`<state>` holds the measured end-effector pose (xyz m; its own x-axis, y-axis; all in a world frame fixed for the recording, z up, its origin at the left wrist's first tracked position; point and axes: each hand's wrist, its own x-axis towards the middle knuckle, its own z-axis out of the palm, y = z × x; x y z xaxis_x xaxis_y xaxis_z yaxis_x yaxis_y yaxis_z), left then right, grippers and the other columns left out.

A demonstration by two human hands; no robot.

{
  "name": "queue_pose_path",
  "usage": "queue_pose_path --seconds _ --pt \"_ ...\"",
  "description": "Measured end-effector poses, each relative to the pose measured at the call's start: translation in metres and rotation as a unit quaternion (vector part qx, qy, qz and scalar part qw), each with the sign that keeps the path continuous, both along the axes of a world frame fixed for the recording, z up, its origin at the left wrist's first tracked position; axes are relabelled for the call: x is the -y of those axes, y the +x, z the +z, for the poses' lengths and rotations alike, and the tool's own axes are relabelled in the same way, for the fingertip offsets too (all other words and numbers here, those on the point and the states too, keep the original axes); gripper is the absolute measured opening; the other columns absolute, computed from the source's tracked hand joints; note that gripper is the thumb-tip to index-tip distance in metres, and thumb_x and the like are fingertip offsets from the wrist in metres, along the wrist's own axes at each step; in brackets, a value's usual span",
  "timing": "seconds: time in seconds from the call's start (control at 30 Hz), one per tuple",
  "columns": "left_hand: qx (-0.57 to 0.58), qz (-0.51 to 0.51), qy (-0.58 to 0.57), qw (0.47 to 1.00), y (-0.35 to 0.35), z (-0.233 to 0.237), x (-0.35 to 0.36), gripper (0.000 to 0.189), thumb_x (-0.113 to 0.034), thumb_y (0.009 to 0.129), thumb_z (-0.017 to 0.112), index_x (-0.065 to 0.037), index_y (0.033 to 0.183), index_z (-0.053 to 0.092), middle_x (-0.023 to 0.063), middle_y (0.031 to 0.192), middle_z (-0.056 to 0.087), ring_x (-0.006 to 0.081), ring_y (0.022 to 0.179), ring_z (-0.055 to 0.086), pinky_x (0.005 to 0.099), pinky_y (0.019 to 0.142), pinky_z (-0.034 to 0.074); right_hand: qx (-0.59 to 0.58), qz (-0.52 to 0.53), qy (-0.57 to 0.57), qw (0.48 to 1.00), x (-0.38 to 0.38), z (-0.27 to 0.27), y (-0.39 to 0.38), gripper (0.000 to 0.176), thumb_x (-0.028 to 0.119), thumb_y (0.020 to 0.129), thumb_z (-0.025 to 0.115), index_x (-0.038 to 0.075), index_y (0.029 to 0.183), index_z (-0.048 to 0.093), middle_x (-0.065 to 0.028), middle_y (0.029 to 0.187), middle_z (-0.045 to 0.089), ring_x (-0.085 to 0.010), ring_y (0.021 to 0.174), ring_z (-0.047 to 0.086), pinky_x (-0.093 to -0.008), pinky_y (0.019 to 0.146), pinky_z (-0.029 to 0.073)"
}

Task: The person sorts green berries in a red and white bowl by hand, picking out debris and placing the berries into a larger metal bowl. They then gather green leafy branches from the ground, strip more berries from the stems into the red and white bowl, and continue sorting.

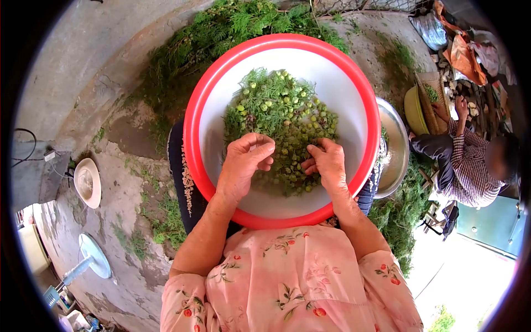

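Note:
A white basin with a thick red rim (194, 133) rests on my lap. Inside it lies a heap of green feathery sprigs (257, 91) mixed with small round green cones (315, 119). My left hand (249, 160) is over the near left part of the heap, its thumb and fingers curled together. Close by on the other side, my right hand (326, 163) pinches at the heap's near right edge. Whatever sits between the fingertips of either hand is too small or hidden to tell.
Cut green branches (232, 27) are piled behind the basin. At its right stands a metal bowl (395, 149). Another person (470, 160) sits at far right beside a yellow tub (415, 109). A pale hat (87, 182) and a light-blue fan (95, 255) are at left.

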<state>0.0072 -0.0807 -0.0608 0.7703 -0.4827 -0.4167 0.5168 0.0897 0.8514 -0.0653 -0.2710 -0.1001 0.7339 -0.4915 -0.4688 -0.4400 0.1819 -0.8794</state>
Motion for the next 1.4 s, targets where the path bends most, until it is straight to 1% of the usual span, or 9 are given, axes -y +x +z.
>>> queue_pose_path --seconds 0.27,0.47,0.63,0.93,1.07,1.17,1.23,1.37,1.4 --pt "0.052 -0.031 0.051 0.997 -0.001 0.004 0.002 0.015 -0.012 0.085 0.063 -0.003 0.097 0.063 -0.0005 0.079 0.06 0.0072 0.068 0.055 0.0214 0.059 0.044 -0.046 0.061 -0.094 0.993 -0.007 0.012 0.011 0.013 0.007 0.086 0.061 -0.005 0.086 0.055 -0.0068 0.062 0.058 -0.0131 0.045 0.057 -0.0246 0.037 0.042" --pt "0.225 -0.07 0.113 0.965 -0.008 -0.013 0.008 0.024 -0.012 0.086 0.063 0.001 0.106 0.058 0.0028 0.083 0.06 0.0096 0.074 0.055 0.0241 0.065 0.046 0.007 0.129 -0.077 0.989 -0.038 0.037 0.0 0.015 0.01 0.087 0.061 -0.001 0.083 0.054 -0.0047 0.061 0.058 -0.0096 0.046 0.055 -0.0241 0.039 0.042" --pt "0.274 -0.092 0.165 0.943 -0.007 -0.002 0.008 0.025 -0.014 0.088 0.063 0.001 0.107 0.058 0.0028 0.082 0.06 0.0092 0.073 0.053 0.0243 0.065 0.046 0.053 0.158 -0.109 0.98 -0.048 0.042 -0.002 0.016 0.007 0.083 0.061 -0.003 0.079 0.049 -0.0115 0.059 0.056 -0.0131 0.045 0.054 -0.0305 0.041 0.043" --pt "-0.039 -0.138 0.012 0.99 -0.001 0.006 -0.002 0.014 -0.018 0.089 0.06 -0.004 0.085 0.058 0.001 0.069 0.057 0.0044 0.052 0.043 0.0181 0.044 0.03 0.051 0.254 0.028 0.966 -0.034 0.062 -0.008 0.017 0.006 0.084 0.06 -0.001 0.074 0.049 -0.0033 0.055 0.051 -0.0084 0.045 0.05 -0.0257 0.04 0.039" --pt "-0.068 -0.179 0.018 0.981 0.0 0.012 -0.001 0.017 -0.022 0.089 0.061 -0.006 0.085 0.058 0.0005 0.068 0.055 0.0048 0.052 0.043 0.0186 0.044 0.029 0.056 0.264 0.075 0.96 -0.025 0.065 -0.019 0.016 0.007 0.085 0.06 0.001 0.075 0.05 -0.0014 0.055 0.05 -0.0069 0.046 0.049 -0.0243 0.041 0.038" --pt "-0.05 -0.099 -0.025 0.993 0.003 0.011 -0.004 0.016 -0.021 0.09 0.061 -0.006 0.085 0.058 0.0001 0.067 0.054 0.0058 0.051 0.042 0.0191 0.043 0.028 0.059 0.232 0.075 0.968 -0.012 0.085 -0.032 0.009 0.006 0.085 0.061 0.003 0.08 0.055 -0.0017 0.057 0.053 -0.0073 0.045 0.049 -0.0222 0.04 0.038" --pt "-0.025 -0.06 -0.025 0.998 0.002 0.009 -0.002 0.01 -0.016 0.091 0.058 -0.005 0.092 0.059 0.0028 0.075 0.057 0.0083 0.056 0.047 0.0213 0.048 0.034 0.064 0.184 0.003 0.981 0.01 0.1 -0.044 0.006 0.005 0.083 0.064 0.003 0.088 0.06 -0.002 0.06 0.056 -0.0093 0.045 0.05 -0.0213 0.041 0.039" --pt "-0.045 -0.033 -0.047 0.997 0.001 0.002 0.002 0.015 -0.009 0.092 0.054 -0.003 0.106 0.058 0.0074 0.096 0.061 0.0127 0.075 0.056 0.0265 0.064 0.045 0.261 0.044 0.071 0.962 0.083 0.1 -0.076 0.014 0.009 0.081 0.069 0.004 0.093 0.065 -0.0063 0.064 0.062 -0.0135 0.046 0.055 -0.0257 0.04 0.044" --pt "-0.048 -0.029 -0.056 0.997 0.001 0.005 0.003 0.017 -0.01 0.092 0.055 -0.003 0.107 0.058 0.0075 0.098 0.061 0.0139 0.079 0.057 0.0278 0.068 0.047 0.271 0.01 0.075 0.96 0.103 0.094 -0.082 0.016 0.008 0.082 0.067 0.004 0.097 0.066 -0.0079 0.072 0.064 -0.0156 0.055 0.058 -0.0271 0.048 0.047"
